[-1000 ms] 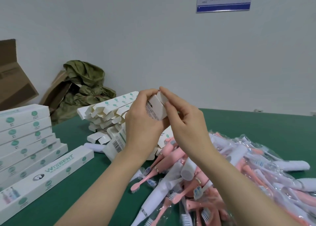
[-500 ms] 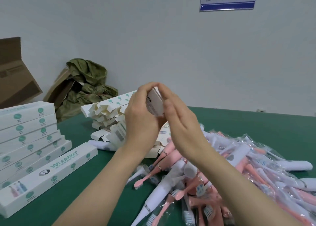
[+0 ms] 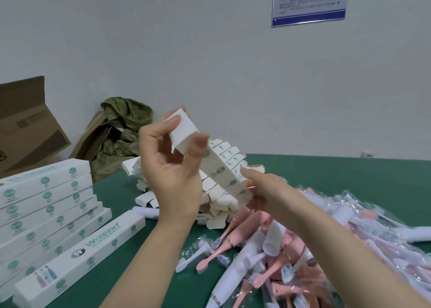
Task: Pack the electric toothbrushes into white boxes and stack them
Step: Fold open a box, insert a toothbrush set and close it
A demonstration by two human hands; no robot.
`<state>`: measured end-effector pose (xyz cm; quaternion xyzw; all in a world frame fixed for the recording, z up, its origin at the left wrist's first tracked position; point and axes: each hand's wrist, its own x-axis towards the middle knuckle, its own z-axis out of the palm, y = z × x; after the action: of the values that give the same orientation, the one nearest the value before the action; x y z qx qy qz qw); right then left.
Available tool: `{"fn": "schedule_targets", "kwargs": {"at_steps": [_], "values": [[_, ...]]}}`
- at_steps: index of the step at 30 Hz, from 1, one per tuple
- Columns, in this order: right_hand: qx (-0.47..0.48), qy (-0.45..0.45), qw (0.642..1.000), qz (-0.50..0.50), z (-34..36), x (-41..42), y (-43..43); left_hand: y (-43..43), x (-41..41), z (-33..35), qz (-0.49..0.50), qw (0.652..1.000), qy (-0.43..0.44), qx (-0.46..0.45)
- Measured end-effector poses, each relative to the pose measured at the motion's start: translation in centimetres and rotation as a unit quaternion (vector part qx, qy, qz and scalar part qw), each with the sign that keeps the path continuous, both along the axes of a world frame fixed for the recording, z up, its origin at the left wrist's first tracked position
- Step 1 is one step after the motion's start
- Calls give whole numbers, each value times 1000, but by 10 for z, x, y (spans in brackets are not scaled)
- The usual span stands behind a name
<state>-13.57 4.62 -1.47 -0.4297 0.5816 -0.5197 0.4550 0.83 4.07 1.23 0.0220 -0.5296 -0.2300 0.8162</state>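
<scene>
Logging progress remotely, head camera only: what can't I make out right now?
Head view:
Held box contents: opaque walls, closed end toward camera.
Its lower end, and whether the right hand pinches it: covered by that hand.
Packed box stack count: cut off by left edge.
Wall notice text: blurred, cut by top edge.
Toothbrush pile extent: runs past right and bottom edges.
</scene>
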Motion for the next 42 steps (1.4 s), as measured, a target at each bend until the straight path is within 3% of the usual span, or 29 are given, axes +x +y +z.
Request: {"fn": "schedule_targets", "kwargs": {"at_steps": [2, 5, 8, 10, 13, 16, 18, 20, 21, 23, 26, 29, 32, 36, 42], "values": [[-7, 21, 1000, -2, -1, -6, 1, -5, 3, 0, -27, 998, 32, 37], [-22, -46, 998, 32, 4, -13, 8, -13, 4, -3, -33, 995, 46, 77], [-74, -120, 990, -10, 14, -19, 15, -23, 7, -6, -12, 985, 52, 161], [-80, -75, 993, -39, 21, -22, 13, -29, 6, -10, -16, 974, 63, 216], [-29, 31, 997, -67, 25, -24, 8, -29, 4, -14, 26, 974, 80, 210], [39, -99, 994, 21, 24, -27, 15, -29, 4, -15, 42, 980, 101, 166], [35, -206, 977, 50, 24, -30, 22, -32, 4, -16, 44, 982, 99, 158], [-29, -254, 967, -1, 26, -32, 21, -39, 6, -20, 64, 973, 63, 211], [-64, -226, 971, -40, 26, -33, 20, -42, 6, -21, 74, 966, 33, 245], [-121, -77, 982, -123, 24, -34, 19, -46, 9, -23, 138, 958, -42, 246], [-188, 113, 963, -156, 25, -25, 20, -40, 7, -26, 198, 965, -164, 45], [-224, 156, 955, -112, 30, -6, 20, -28, -5, -27, 175, 930, -317, -58], [-209, 129, 968, -42, 34, -4, 24, -22, -12, -32, 190, 892, -402, -84], [-185, -16, 982, 38, 31, -16, 27, -21, -11, -36, 184, 887, -420, -58], [-208, 1, 977, 51, 26, -7, 21, -23, -11, -36, 159, 886, -435, -8]]}}
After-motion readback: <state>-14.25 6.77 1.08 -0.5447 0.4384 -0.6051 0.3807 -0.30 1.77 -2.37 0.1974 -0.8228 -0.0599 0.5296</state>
